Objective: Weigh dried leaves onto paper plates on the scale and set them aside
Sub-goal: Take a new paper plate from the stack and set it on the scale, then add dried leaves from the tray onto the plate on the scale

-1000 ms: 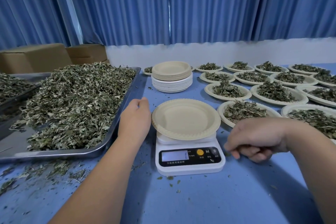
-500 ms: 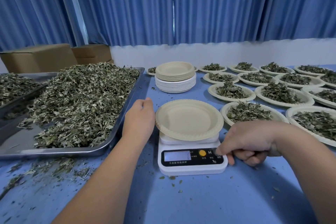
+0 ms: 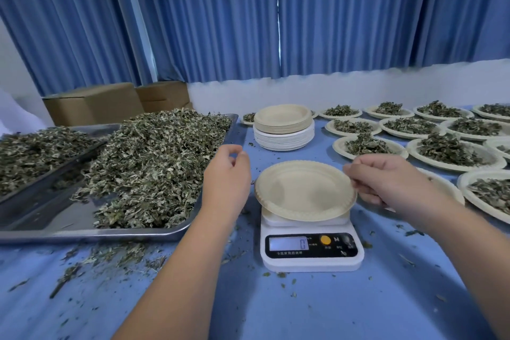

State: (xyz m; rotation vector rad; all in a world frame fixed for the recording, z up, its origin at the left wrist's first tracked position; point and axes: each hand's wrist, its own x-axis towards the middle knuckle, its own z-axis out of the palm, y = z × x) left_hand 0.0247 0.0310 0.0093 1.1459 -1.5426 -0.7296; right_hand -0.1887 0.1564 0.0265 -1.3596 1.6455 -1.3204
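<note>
One plate (image 3: 450, 188) mostly hidden behind right hand (image 3: 386, 182)

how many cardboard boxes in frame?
2. One brown cardboard box sits back left, behind the heap of dried green leaves; the second brown cardboard box stands just right of it, before the blue curtain. More may be hidden behind the heap.
</note>
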